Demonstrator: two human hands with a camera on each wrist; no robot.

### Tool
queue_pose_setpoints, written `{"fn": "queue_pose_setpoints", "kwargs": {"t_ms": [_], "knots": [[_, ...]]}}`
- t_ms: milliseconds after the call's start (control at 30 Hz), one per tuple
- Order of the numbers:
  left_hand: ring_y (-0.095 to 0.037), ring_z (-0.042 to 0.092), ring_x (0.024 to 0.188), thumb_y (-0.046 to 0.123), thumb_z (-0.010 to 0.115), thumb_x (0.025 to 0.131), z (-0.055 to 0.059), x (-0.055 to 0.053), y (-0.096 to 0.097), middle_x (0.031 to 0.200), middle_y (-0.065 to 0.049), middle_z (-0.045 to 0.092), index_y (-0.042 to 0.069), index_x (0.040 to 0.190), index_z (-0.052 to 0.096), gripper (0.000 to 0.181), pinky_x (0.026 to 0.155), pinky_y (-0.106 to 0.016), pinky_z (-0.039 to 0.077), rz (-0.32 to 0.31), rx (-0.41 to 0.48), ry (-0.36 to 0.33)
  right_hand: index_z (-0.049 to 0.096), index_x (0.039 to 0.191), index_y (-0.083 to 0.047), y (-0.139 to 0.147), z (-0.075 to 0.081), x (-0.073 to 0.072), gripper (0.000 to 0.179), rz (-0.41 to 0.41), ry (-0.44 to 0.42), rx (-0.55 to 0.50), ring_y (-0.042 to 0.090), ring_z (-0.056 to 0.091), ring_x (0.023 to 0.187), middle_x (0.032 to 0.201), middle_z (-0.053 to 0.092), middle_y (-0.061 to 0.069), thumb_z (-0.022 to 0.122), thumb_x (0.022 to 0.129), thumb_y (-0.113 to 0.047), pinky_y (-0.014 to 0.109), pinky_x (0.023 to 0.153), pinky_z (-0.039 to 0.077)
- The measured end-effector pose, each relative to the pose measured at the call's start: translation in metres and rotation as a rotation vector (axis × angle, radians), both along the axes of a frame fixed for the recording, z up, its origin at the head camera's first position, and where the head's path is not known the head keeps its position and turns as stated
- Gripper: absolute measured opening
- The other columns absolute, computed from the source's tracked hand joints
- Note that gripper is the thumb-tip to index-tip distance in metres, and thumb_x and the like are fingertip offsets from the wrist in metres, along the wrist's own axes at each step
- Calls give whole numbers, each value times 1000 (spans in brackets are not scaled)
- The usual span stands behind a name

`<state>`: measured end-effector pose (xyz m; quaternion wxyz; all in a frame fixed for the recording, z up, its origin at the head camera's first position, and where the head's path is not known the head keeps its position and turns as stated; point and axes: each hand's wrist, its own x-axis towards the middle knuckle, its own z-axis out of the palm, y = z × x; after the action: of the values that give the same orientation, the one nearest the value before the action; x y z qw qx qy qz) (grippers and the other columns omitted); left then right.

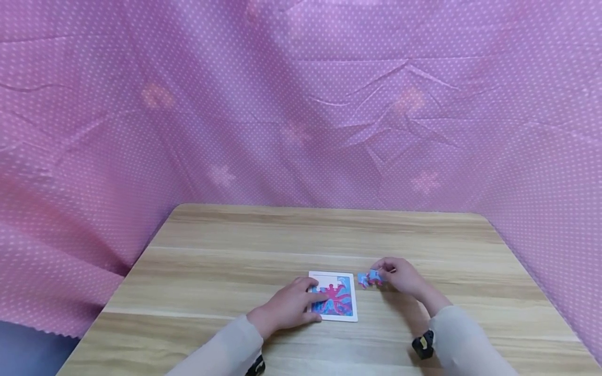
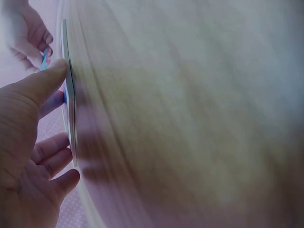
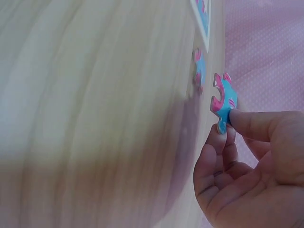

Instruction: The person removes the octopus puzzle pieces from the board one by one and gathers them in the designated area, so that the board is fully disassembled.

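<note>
**Jigsaw piece (image 3: 227, 97) in my fingers, a corner to fill**

I judge that I'm partway through filling the puzzle tray (image 1: 355, 297), at the step of bringing over a piece. The tray lies about midway between the surface's (image 1: 235, 235) left and right edges, well apart from its far edge. A bare white patch (image 1: 326, 280) shows in its far-left part; the rest carries a pink, many-armed figure on blue.

My right hand (image 1: 400, 277) pinches the piece between thumb and fingers, just right of the tray. My left hand (image 1: 289, 305) lies spread over the tray's left side, thumb at its near-left corner.

The next move calls for turning the piece to match the patch, then pressing it flat. My left fingertips lie close to that patch and may need to shift. A loose piece (image 3: 200, 71) lies between tray and right hand, easily nudged. Pink dotted cloth (image 1: 301, 104) hangs beyond the far edge.
</note>
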<state>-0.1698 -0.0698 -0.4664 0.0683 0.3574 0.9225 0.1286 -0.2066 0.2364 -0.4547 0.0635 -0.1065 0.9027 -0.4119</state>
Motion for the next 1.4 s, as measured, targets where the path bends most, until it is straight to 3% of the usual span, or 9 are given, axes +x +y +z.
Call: {"fn": "queue_pose_setpoints", "kwargs": {"t_ms": [200, 433, 833, 1133, 1400], "knots": [[-25, 40, 128, 45, 65, 88, -3, 0, 0, 138, -7, 45, 30, 133, 58, 48, 104, -40, 37, 0, 9, 4, 68, 100, -5, 10, 0, 4, 15, 4, 6, 59, 25, 57, 92, 97, 65, 7, 58, 90, 0, 45, 82, 48], [-24, 41, 127, 45, 66, 87, -3, 0, -1, 137, -7, 46, 30, 132, 59, 48, 104, -39, 38, 0, 14, -3, 70, 96, -6, 13, -4, 6, 15, -8, -21, 78, 17, 55, 82, 90, 66, 3, 58, 89, 0, 37, 77, 47], [-24, 39, 128, 48, 64, 87, -5, 0, 0, 139, -6, 45, 32, 133, 57, 49, 104, -39, 37, 7, 4, -6, 69, 93, -4, 11, -11, 4, 10, -46, 64, 127, 15, 55, 75, 82, 63, -1, 64, 86, 0, 33, 70, 47], [-26, 39, 129, 46, 64, 88, -4, 1, 0, 139, -8, 45, 30, 134, 57, 49, 105, -40, 36, -3, -17, 22, 68, 96, -4, 9, -11, 4, 10, -67, 60, 147, 17, 57, 79, 83, 63, 1, 64, 87, -3, 39, 76, 48], [-26, 40, 129, 46, 66, 87, -2, 0, 2, 139, -7, 46, 29, 132, 59, 49, 105, -41, 36, 15, 9, 12, 67, 101, -6, -1, -7, 2, 13, -110, 49, 97, 19, 59, 87, 92, 65, 1, 63, 89, -4, 38, 77, 52]]}}
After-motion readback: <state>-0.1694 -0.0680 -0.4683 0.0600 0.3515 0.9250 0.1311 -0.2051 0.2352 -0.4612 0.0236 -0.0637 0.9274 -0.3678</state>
